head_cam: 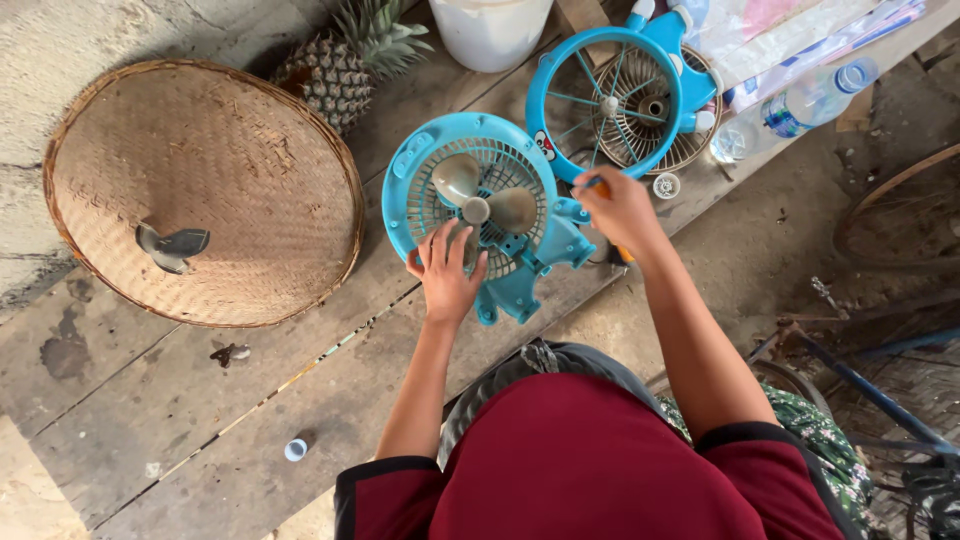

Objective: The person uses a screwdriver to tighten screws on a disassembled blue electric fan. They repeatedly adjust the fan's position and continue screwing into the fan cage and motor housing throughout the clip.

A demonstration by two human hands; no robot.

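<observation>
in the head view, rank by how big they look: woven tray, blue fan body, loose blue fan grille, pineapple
1. woven tray
2. blue fan body
3. loose blue fan grille, close to the fan body in size, so this order is unsure
4. pineapple, partly cut off

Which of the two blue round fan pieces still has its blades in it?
The nearer blue fan body, under the left hand, holds the grey blades. The farther blue grille, beyond the right hand, shows only thin spokes.

Seen from above: left hand [447, 272] resting on a blue fan [480, 205] (front grille [605, 100] lying detached just beyond), right hand [620, 208] gripping an orange-handled tool [612, 235], woven tray [200, 190] and pineapple [335, 75] alongside on wooden planks [200, 400].
</observation>
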